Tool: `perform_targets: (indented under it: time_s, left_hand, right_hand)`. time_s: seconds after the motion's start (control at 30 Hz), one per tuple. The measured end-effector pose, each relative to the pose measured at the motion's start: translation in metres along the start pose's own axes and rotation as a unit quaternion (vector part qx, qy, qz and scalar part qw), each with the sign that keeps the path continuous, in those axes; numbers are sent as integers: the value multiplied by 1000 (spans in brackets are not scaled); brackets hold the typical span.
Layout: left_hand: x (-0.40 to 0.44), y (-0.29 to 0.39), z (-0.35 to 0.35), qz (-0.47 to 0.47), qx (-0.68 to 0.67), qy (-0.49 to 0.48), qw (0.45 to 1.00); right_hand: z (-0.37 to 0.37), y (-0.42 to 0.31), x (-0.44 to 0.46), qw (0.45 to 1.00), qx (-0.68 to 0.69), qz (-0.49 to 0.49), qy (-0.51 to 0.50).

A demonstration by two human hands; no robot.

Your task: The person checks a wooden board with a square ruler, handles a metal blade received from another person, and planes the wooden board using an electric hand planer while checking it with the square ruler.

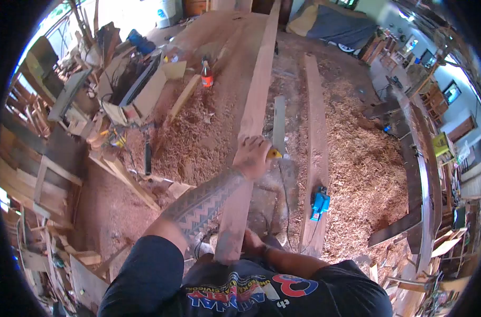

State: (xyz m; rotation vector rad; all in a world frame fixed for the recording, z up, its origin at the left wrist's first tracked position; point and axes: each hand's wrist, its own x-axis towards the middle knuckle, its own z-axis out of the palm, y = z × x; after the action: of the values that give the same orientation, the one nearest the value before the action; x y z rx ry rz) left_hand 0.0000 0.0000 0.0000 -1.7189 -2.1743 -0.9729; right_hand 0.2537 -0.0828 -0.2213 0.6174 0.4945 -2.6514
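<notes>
A: In the head view, where is the long plank (pixel 257 95) lying?
B: It's running up the middle, away from the person's torso. The left hand (pixel 253 153) is curling over it, just beside a small yellow object (pixel 274 154); I can't tell which it is gripping. The right hand (pixel 253 243) is reaching beside the near end, its fingers partly hidden, so I can't tell whether they're closing on anything.
A: What could go wrong?
B: If the hands are holding it loosely, such a long plank could be twisting or sliding. The yellow object could be slipping off the edge if nothing is securing it.
A: Other hazards?
B: A blue power tool (pixel 320 204) is sitting on the second plank (pixel 315 121); a dark cable (pixel 284 185) is looping near the person and could be snagging. Wood shavings (pixel 367 158) are covering the floor alongside, perhaps making footing slippery.
</notes>
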Motion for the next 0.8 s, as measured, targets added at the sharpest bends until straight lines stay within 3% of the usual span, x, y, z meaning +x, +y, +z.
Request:
perform_targets:
  time_s: [0.07, 0.1, 0.17, 0.23, 0.3, 0.37, 0.43, 0.5, 0.57, 0.67, 0.77, 0.8]
  left_hand:
    - [18, 5, 17, 51, -17, 10, 998]
    - [-47, 3, -38, 48, -20, -49, 997]
    - [-27, -1, -21, 100, -54, -4, 994]
    - [-16, 2, -23, 98, -25, -2, 995]
    - [-17, 4, -25, 99, -14, -19, 995]
    - [-16, -3, -19, 109, -19, -45, 993]
    - [-19, -2, -21, 97, -19, -62, 993]
    - [-12, 1, -24, 101, -23, -59, 993]
    - [-13, 1, -25, 110, -31, -44, 992]
    - [-16, 2, -20, 91, -2, -53, 994]
    - [-11, 8, -28, 104, -27, -61, 992]
    - [-11, 8, -28, 106, -28, -61, 992]
  right_hand:
    - [-8, -22, -13, 998, 20, -44, 29]
    - [70, 73, -7, 996, 78, -19, 22]
    - [68, 34, -22, 996, 46, -44, 57]
    - [13, 27, 0, 971, 230, 17, -58]
    - [-5, 35, 1, 979, 196, 0, -58]
    - [3, 25, -4, 991, -67, -95, 59]
    - [86, -17, -39, 927, -303, -76, 206]
    - [82, -26, -43, 895, -337, -68, 285]
    - [-16, -3, -4, 937, -170, -63, 299]
    - [-134, 12, 19, 955, -174, 4, 240]
    - [-155, 1, 14, 906, -282, 44, 313]
    - [-136, -14, 7, 847, -382, 55, 366]
